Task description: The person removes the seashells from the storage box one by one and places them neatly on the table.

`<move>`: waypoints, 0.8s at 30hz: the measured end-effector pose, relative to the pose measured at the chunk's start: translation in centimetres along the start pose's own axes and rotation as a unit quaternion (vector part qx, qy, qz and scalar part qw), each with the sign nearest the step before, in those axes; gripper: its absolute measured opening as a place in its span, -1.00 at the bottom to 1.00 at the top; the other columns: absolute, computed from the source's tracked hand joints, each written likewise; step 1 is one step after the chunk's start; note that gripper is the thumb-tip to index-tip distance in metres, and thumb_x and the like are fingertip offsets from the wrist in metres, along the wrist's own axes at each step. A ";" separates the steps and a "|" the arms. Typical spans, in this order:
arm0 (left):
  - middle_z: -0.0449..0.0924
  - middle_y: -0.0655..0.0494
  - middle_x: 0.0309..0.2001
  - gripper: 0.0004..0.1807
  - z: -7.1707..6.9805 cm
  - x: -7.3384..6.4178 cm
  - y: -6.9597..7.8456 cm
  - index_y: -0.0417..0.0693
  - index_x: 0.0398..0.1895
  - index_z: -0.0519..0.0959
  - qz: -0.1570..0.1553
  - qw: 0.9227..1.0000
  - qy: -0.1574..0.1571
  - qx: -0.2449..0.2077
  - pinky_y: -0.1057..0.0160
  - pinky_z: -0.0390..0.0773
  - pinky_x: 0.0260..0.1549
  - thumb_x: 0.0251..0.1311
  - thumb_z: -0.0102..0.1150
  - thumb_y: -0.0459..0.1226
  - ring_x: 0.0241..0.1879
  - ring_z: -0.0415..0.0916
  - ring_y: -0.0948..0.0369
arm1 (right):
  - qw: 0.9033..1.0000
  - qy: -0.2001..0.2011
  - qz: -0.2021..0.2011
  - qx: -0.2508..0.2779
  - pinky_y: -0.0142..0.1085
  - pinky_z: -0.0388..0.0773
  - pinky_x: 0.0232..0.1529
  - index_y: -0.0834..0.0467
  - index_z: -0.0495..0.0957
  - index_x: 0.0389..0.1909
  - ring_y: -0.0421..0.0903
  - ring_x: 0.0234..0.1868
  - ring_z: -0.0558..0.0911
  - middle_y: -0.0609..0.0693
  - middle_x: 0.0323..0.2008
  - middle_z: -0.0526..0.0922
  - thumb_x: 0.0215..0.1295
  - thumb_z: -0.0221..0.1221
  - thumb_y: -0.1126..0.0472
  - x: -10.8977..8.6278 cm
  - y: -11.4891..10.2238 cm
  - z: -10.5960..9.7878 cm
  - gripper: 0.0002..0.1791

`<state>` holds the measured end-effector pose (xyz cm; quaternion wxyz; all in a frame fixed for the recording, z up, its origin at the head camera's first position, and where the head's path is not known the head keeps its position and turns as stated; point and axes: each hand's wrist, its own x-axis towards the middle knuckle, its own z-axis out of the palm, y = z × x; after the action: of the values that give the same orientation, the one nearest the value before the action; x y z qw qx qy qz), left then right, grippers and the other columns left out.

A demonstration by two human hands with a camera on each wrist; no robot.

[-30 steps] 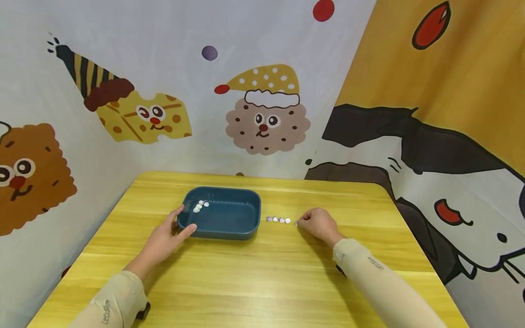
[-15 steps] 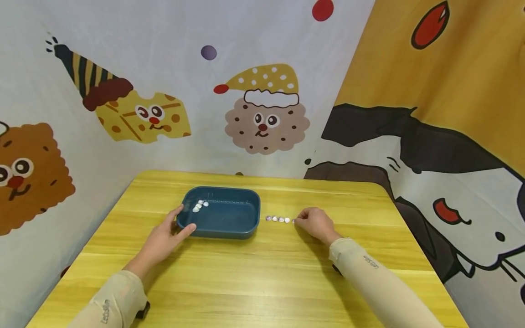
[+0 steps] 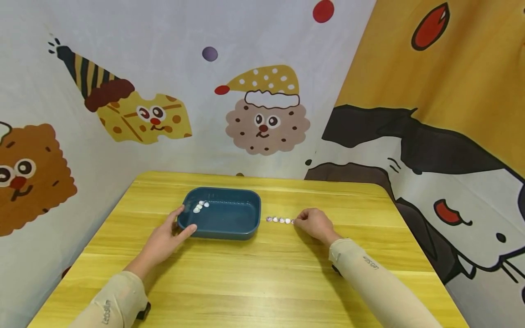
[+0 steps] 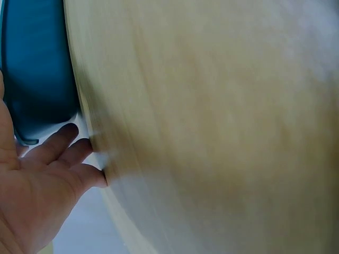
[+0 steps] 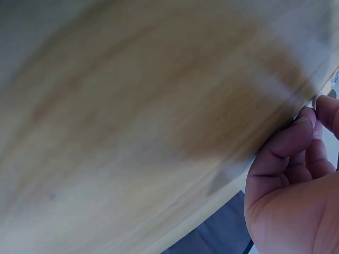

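In the head view my left hand (image 3: pixel 163 241) rests at the near left corner of a dark blue rectangular tray (image 3: pixel 229 234). Its thumb and forefinger are straight and spread along the rim. Several small white rounded pieces (image 3: pixel 198 208) lie inside, at the tray's left end. Right of the tray, a short row of small round white-and-purple pieces (image 3: pixel 281 220) runs sideways on the table. At that row's right end, my right hand (image 3: pixel 317 224) pinches another such piece (image 3: pixel 293 222), mostly hidden by the fingertips. The right wrist view shows the thumb and curled fingers meeting at the tips.
Both hands work over a yellow wood-grain table (image 3: pixel 254 287). Behind it hangs a white cloth (image 3: pixel 164 41) printed with cartoon figures, and a yellow printed cloth (image 3: pixel 410 77) hangs to the right. The tray's right wall stands close to the row's left end.
My right hand has shifted slightly left with its pinched piece, narrowing the gap to the row. The left hand and tray stay put.
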<state>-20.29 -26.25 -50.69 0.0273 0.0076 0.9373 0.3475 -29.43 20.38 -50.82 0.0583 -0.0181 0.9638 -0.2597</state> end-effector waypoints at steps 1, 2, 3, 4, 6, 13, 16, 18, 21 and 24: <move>0.34 -0.55 0.49 0.05 0.0 0.0 0.0 0.14 0.79 -0.13 0.000 1.000 0.000 0.000 -0.48 0.46 0.31 0.47 0.05 0.36 0.45 0.40 -0.43 | 1.000 -0.001 -0.001 0.001 -0.27 0.43 -0.33 -0.07 0.77 -0.28 -0.13 -0.37 0.56 -0.15 -0.28 0.78 0.37 0.38 -0.11 0.0 0.0 0.0 -0.79; 0.34 -0.55 0.49 0.06 0.0 0.0 0.0 0.14 0.79 -0.13 0.000 1.000 0.001 0.000 -0.48 0.46 0.31 0.47 0.05 0.37 0.45 0.40 -0.43 | 1.000 -0.001 -0.002 0.001 -0.28 0.43 -0.34 -0.07 0.77 -0.28 -0.13 -0.37 0.56 -0.15 -0.29 0.78 0.37 0.38 -0.11 0.0 0.0 0.0 -0.79; 0.34 -0.55 0.49 0.06 0.0 0.0 0.0 0.14 0.79 -0.13 -0.001 1.000 0.001 0.000 -0.48 0.46 0.31 0.46 0.04 0.38 0.45 0.40 -0.43 | 1.000 -0.002 -0.003 0.002 -0.28 0.43 -0.34 -0.07 0.77 -0.29 -0.13 -0.37 0.56 -0.15 -0.29 0.78 0.37 0.38 -0.11 0.0 0.1 0.0 -0.79; 0.34 -0.55 0.49 0.07 0.1 0.0 0.0 0.14 0.79 -0.13 -0.001 1.000 0.001 0.000 -0.48 0.46 0.31 0.46 0.04 0.38 0.45 0.40 -0.43 | 1.000 -0.001 -0.004 0.002 -0.28 0.43 -0.34 -0.07 0.77 -0.29 -0.14 -0.37 0.56 -0.15 -0.30 0.78 0.37 0.38 -0.11 0.0 0.1 0.0 -0.79; 0.35 -0.54 0.49 0.07 0.1 0.0 -0.1 0.14 0.79 -0.13 -0.002 1.000 0.001 0.001 -0.48 0.46 0.31 0.46 0.03 0.39 0.44 0.41 -0.42 | 1.000 -0.001 -0.006 0.002 -0.28 0.43 -0.33 -0.07 0.77 -0.29 -0.14 -0.37 0.56 -0.15 -0.30 0.77 0.36 0.39 -0.11 -0.1 0.1 0.0 -0.79; 0.35 -0.54 0.49 0.08 0.1 -0.1 -0.1 0.15 0.79 -0.14 -0.003 1.000 -0.002 0.000 -0.47 0.47 0.30 0.44 0.02 0.41 0.44 0.41 -0.42 | 1.000 -0.003 -0.008 0.009 -0.26 0.48 -0.28 -0.05 0.78 -0.24 -0.13 -0.33 0.58 -0.13 -0.26 0.79 0.38 0.38 -0.11 -0.1 0.1 0.1 -0.78; 0.34 -0.54 0.50 0.08 0.1 -0.1 -0.1 0.15 0.79 -0.13 -0.002 1.000 -0.001 0.000 -0.47 0.46 0.31 0.44 0.02 0.41 0.45 0.40 -0.42 | 1.000 -0.002 -0.008 0.013 -0.26 0.50 -0.24 -0.04 0.78 -0.22 -0.13 -0.30 0.59 -0.13 -0.24 0.79 0.38 0.38 -0.11 0.0 0.1 0.0 -0.77; 0.34 -0.54 0.50 0.08 0.1 -0.1 -0.1 0.14 0.79 -0.13 -0.002 1.000 -0.001 0.000 -0.47 0.46 0.30 0.44 0.03 0.41 0.45 0.40 -0.42 | 1.000 -0.003 -0.009 0.017 -0.26 0.49 -0.25 -0.02 0.78 -0.19 -0.13 -0.31 0.58 -0.12 -0.26 0.78 0.40 0.35 -0.11 0.0 0.2 0.0 -0.76; 0.35 -0.54 0.49 0.08 0.1 0.0 -0.1 0.13 0.79 -0.13 0.001 1.000 -0.001 0.000 -0.47 0.47 0.30 0.45 0.03 0.40 0.45 0.41 -0.42 | 0.999 -0.009 0.003 0.036 -0.25 0.45 -0.34 -0.01 0.76 -0.20 -0.11 -0.38 0.55 -0.08 -0.34 0.75 0.50 0.25 -0.16 0.1 0.2 0.0 -0.68; 0.36 -0.55 0.48 0.06 0.1 0.0 -0.1 0.13 0.79 -0.13 0.003 1.000 0.000 0.000 -0.46 0.48 0.29 0.47 0.05 0.36 0.44 0.42 -0.42 | 0.998 -0.015 0.017 0.056 -0.23 0.41 -0.43 0.01 0.72 -0.24 -0.08 -0.48 0.50 -0.05 -0.41 0.70 0.60 0.10 -0.24 0.1 0.2 0.0 -0.55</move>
<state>-20.27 -26.24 -50.80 0.0261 0.0107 0.9374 0.3472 -29.56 20.57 -50.90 0.0781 -0.0026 0.9470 -0.3117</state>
